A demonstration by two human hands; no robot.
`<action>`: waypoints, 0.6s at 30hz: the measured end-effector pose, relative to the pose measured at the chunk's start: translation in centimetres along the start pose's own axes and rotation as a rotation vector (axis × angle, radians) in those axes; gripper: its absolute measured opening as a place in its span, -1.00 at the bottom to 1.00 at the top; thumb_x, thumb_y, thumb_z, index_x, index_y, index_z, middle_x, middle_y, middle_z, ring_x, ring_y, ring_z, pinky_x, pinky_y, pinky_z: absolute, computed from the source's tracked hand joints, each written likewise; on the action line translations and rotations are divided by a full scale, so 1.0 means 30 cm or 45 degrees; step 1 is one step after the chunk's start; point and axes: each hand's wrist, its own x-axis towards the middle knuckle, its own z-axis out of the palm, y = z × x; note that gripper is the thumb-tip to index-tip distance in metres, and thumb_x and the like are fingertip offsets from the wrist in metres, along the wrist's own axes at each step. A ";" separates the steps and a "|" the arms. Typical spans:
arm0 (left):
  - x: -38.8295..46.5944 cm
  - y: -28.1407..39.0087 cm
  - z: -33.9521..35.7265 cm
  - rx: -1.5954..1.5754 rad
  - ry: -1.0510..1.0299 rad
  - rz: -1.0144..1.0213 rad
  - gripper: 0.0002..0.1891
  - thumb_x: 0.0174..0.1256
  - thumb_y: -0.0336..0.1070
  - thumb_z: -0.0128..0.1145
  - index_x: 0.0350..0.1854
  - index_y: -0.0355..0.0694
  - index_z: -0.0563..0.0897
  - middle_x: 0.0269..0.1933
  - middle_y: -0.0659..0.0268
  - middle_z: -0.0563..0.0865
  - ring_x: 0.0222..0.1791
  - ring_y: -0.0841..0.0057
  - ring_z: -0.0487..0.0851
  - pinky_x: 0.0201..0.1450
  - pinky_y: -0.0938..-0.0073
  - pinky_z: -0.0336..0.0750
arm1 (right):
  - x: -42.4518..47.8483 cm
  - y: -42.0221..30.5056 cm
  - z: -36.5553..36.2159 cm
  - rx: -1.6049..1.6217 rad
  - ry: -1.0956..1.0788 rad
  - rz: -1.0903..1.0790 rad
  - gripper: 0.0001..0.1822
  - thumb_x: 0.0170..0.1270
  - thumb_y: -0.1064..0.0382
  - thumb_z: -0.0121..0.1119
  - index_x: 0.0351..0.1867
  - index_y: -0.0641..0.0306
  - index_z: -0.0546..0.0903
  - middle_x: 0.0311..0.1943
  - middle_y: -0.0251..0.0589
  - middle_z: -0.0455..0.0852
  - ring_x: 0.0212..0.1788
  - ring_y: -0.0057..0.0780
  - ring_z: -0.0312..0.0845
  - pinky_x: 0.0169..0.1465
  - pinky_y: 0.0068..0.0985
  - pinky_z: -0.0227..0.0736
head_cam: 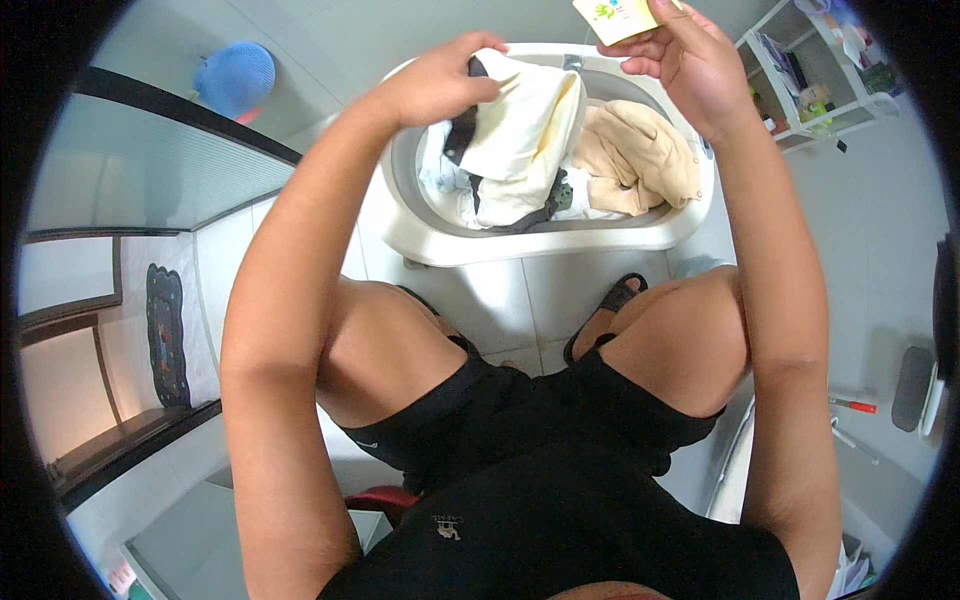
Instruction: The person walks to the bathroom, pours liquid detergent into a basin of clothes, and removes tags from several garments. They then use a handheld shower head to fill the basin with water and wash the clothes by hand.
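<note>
A white and grey plastic tub (pixel 540 247) stands on the tiled floor in front of me, holding several garments. My left hand (pixel 450 82) grips the top of a cream cloth garment (pixel 517 142) that hangs into the tub, with dark cloth (pixel 461 131) beside it. Over the tub's far right rim, my right hand (pixel 690 67) holds a small yellow printed card (pixel 621 21) between thumb and fingers. A beige garment (pixel 637 154) lies in the right part of the tub. Light blue cloth (pixel 439 169) is at the left, and dark green patterned cloth (pixel 561 191) shows near the middle.
A blue round mesh item (pixel 236 79) is at the upper left, near a glass partition (pixel 165 161). White shelves (pixel 814 75) with bottles and other items are at the upper right. A dark mat (pixel 167 334) lies left. My feet in dark sandals (pixel 611 307) are close to the tub.
</note>
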 end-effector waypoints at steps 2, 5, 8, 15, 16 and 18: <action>0.029 -0.019 0.075 -0.138 0.155 0.346 -0.31 0.41 -0.12 0.22 0.57 -0.09 0.38 0.24 0.10 0.66 0.11 0.34 0.68 0.27 0.32 0.54 | 0.003 0.003 0.045 0.169 -0.003 0.003 -0.53 0.71 -0.05 -0.09 0.11 0.36 0.63 -0.08 -0.03 0.82 -0.07 -0.30 0.79 0.02 -0.37 0.71; 0.052 0.079 0.146 -0.194 0.023 0.294 -0.58 0.58 -0.04 0.18 0.30 -0.18 0.59 0.06 0.31 0.73 0.04 0.50 0.65 0.26 0.40 0.52 | 0.006 0.018 0.076 0.455 -0.035 0.026 -0.56 0.71 -0.02 -0.10 0.19 0.30 0.61 0.06 -0.06 0.78 0.13 -0.22 0.73 0.29 -0.13 0.59; 0.055 0.109 0.154 -0.501 -0.167 0.191 -0.72 0.65 -0.07 0.10 -0.02 -0.20 0.68 -0.16 0.41 0.73 -0.05 0.57 0.64 0.23 0.42 0.49 | 0.023 0.045 0.092 0.837 -0.126 0.043 -0.56 0.70 -0.03 -0.09 0.17 0.27 0.63 0.05 -0.06 0.80 0.12 -0.17 0.75 0.28 -0.08 0.59; 0.037 0.119 0.152 -0.731 -0.215 0.216 -0.69 0.65 -0.07 0.07 -0.26 -0.17 0.62 -0.29 0.45 0.64 -0.16 0.63 0.61 0.07 0.51 0.50 | 0.023 0.117 -0.004 1.281 -0.563 0.011 -0.55 0.76 -0.02 -0.27 -0.02 0.30 0.54 -0.11 -0.11 0.71 -0.01 -0.19 0.72 0.31 -0.11 0.57; 0.029 0.130 0.158 -0.723 -0.229 0.187 -0.69 0.65 -0.06 0.07 -0.27 -0.16 0.62 -0.30 0.46 0.63 -0.18 0.64 0.61 0.03 0.52 0.50 | 0.018 0.121 -0.007 1.339 -0.671 0.019 -0.55 0.76 -0.03 -0.27 -0.06 0.29 0.53 -0.15 -0.13 0.70 -0.06 -0.22 0.71 0.29 -0.12 0.59; 0.009 0.130 0.176 -0.661 -0.174 0.176 -0.61 0.60 0.02 0.06 -0.29 -0.23 0.61 -0.40 0.38 0.60 -0.32 0.56 0.56 -0.12 0.42 0.49 | -0.006 0.072 0.093 1.136 -0.083 0.054 -0.54 0.77 -0.07 -0.29 -0.15 0.23 0.48 -0.30 -0.26 0.58 -0.30 -0.39 0.54 -0.02 -0.36 0.58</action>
